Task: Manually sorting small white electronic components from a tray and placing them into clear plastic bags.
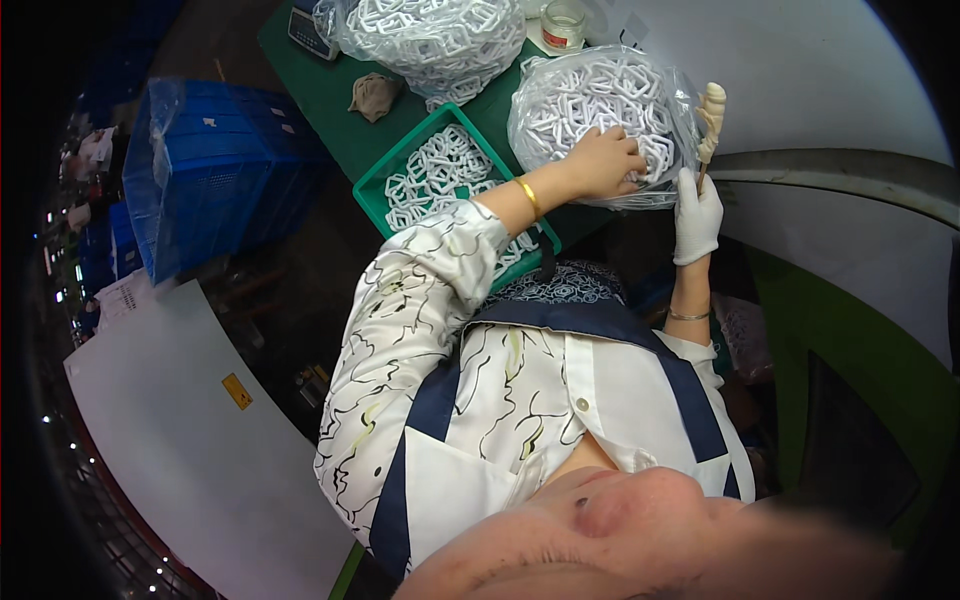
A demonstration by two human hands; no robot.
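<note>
A clear plastic bag (690, 120) full of white ring-shaped pieces (590, 95) with angular outlines sits in front of me. My left hand (607, 163), bare and with a gold bracelet at the wrist, reaches over the bag's near right side. Its fingers curl down onto white pieces there; the fingertips are partly hidden. Beside the bag's right edge, my right hand (697, 218) in a white glove grips a thin stick (702, 172) upright. Cream-coloured, lumpy wrapping (711, 118) covers the stick's upper end.
Left of the bag, a green tray (372, 195) holds more white pieces, under my left forearm. Another filled bag (440, 45), a crumpled brown cloth (374, 96), a glass jar (562, 25) and a scale (312, 35) stand on the green table (330, 110). Blue crates (220, 170) are further left.
</note>
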